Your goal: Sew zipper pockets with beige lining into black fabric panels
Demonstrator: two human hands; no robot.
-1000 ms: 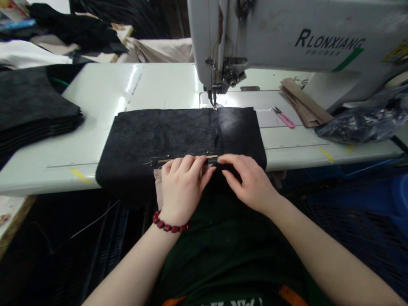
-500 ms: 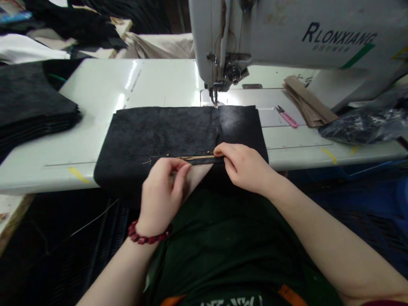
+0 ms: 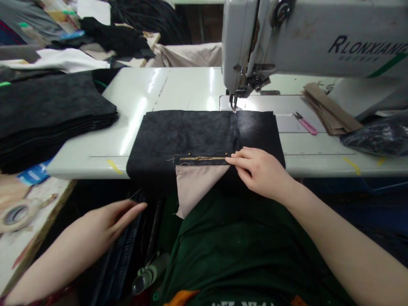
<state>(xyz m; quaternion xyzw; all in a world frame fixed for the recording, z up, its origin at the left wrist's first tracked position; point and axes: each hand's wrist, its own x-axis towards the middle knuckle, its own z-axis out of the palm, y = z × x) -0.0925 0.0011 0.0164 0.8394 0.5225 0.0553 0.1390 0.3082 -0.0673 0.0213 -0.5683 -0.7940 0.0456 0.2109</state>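
A black, leather-like panel (image 3: 191, 131) lies under the sewing machine's presser foot (image 3: 234, 104) and hangs over the table's front edge. A brass zipper (image 3: 200, 158) is set into it, with a beige lining flap (image 3: 197, 182) hanging below. My right hand (image 3: 258, 170) grips the panel at the zipper's right end, fingers closed. Away to the lower left, off the panel, is my left hand (image 3: 111, 221), slightly blurred. Its thumb and forefinger are close together, and a thin thread (image 3: 136, 194) shows at the fingertips.
Stacked black pieces (image 3: 57, 102) lie at left, above a tape roll (image 3: 15, 214). Pink thread snips (image 3: 306, 123), brown strips (image 3: 331, 108) and a plastic-wrapped bundle (image 3: 376, 131) are at right. A bottle (image 3: 149, 274) is below the table.
My left hand has left the zipper and moved down and left, uncovering the zipper and beige flap. My right hand stays at the zipper's end. The view has shifted left.
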